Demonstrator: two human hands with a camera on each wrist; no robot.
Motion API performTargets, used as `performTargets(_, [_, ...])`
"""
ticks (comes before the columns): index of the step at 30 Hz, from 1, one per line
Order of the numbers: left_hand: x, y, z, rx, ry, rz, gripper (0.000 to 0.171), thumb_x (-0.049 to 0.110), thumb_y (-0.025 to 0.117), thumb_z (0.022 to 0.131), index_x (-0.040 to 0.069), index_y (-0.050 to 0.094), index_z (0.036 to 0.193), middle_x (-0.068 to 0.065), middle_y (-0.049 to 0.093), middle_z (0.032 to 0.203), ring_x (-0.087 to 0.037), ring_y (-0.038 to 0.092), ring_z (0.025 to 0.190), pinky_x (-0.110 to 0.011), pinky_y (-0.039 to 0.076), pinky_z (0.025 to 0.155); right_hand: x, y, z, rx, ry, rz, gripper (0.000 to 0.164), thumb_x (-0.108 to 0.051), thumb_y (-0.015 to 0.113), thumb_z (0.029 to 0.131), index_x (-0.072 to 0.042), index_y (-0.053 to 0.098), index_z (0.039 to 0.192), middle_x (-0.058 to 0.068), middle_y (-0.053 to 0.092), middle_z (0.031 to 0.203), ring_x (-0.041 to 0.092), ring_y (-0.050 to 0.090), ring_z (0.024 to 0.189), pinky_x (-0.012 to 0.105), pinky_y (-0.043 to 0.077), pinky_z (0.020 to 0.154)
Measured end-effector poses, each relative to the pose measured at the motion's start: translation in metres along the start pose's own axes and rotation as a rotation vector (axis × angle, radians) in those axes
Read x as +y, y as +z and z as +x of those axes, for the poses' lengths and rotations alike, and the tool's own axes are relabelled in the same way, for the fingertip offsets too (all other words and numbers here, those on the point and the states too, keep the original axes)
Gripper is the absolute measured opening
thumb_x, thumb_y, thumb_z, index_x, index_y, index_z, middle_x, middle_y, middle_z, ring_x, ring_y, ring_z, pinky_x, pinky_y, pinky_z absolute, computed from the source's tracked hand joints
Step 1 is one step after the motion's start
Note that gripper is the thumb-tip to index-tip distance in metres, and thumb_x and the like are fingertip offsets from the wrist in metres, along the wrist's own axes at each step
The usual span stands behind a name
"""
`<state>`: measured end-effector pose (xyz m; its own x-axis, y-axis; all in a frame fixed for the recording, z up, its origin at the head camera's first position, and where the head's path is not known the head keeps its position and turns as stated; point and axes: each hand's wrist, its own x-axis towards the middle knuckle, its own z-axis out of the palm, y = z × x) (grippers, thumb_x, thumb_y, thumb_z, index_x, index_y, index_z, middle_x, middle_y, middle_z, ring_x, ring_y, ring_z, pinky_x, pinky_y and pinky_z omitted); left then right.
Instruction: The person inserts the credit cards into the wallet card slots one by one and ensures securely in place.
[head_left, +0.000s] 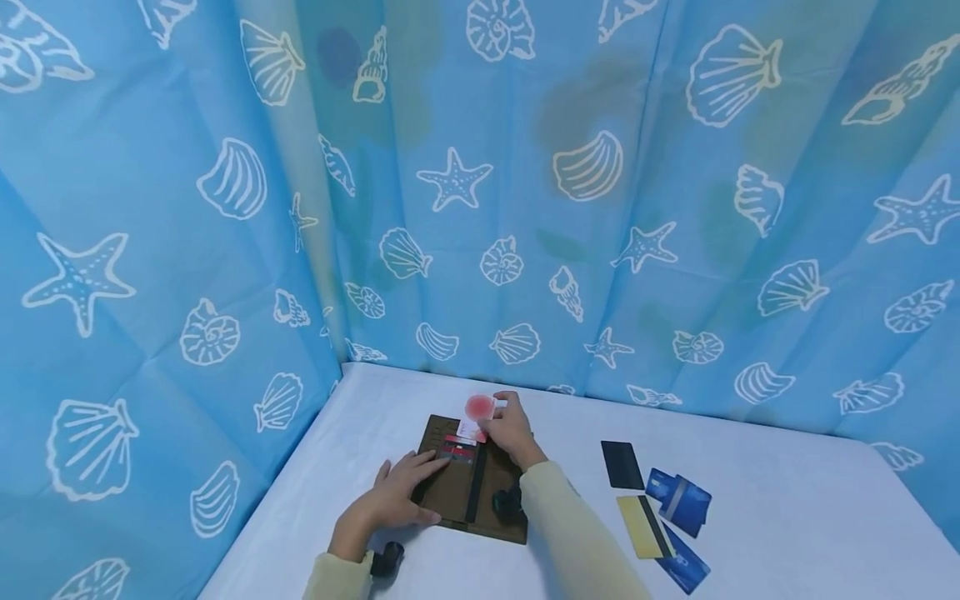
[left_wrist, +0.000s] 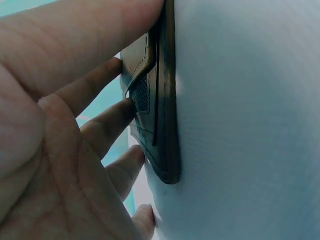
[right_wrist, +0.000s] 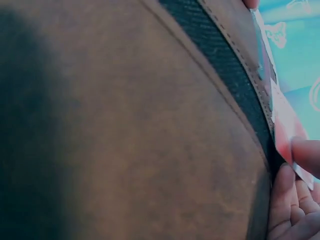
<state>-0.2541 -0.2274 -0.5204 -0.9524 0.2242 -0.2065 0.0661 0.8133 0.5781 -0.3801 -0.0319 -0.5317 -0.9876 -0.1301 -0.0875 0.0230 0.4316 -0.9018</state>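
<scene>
A brown leather wallet (head_left: 452,483) lies opened out on the white table, with a black elastic band (head_left: 476,483) down its middle. My left hand (head_left: 397,493) rests on its left part; in the left wrist view the straight fingers (left_wrist: 107,127) touch its edge and the thumb lies across it. A white card with a red round print (head_left: 480,407) is pinched between thumb and fingers of my right hand (head_left: 512,429) at the wallet's top. The card's lower end overlaps the card slots, where red and dark cards (head_left: 457,450) show.
To the right lie a black card (head_left: 622,465), a gold card with a dark stripe (head_left: 641,527) and several blue cards (head_left: 686,504), partly overlapping. A blue curtain (head_left: 457,250) with white shell prints hangs along the table's back and left sides.
</scene>
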Motion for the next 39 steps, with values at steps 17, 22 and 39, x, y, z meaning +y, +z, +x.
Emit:
performTargets(17, [-0.0014, 0.0022, -0.0047, 0.005, 0.000, -0.015, 0.078, 0.029, 0.084, 0.078, 0.023, 0.047, 0.147, -0.013, 0.038, 0.157, -0.045, 0.022, 0.148, -0.074, 0.004, 0.116, 0.0075, 0.0043, 0.0000, 0.044, 0.040, 0.058, 0.048, -0.021, 0.063, 0.098, -0.005, 0.031, 0.130, 0.017, 0.052, 0.107, 0.026, 0.055, 0.092, 0.036, 0.057, 0.083])
performTargets(22, [-0.0010, 0.0014, -0.0027, 0.005, -0.003, -0.006, 0.078, 0.029, 0.083, 0.078, 0.023, 0.047, 0.147, -0.013, 0.038, 0.157, -0.045, 0.022, 0.148, -0.074, 0.004, 0.116, 0.0052, 0.0025, 0.0020, 0.039, 0.044, 0.056, 0.042, -0.026, 0.057, 0.101, -0.006, 0.031, 0.128, 0.017, 0.052, 0.101, 0.026, 0.057, 0.083, 0.032, 0.053, 0.075])
performTargets(39, [0.0027, -0.0031, -0.0012, -0.002, -0.013, 0.005, 0.079, 0.030, 0.084, 0.078, 0.023, 0.047, 0.147, -0.013, 0.038, 0.157, -0.045, 0.023, 0.147, -0.073, 0.006, 0.116, 0.0066, 0.0008, 0.0030, 0.037, 0.000, 0.089, 0.044, -0.011, 0.065, 0.094, -0.009, 0.041, 0.131, 0.013, 0.060, 0.098, 0.022, 0.058, 0.078, 0.029, 0.054, 0.073])
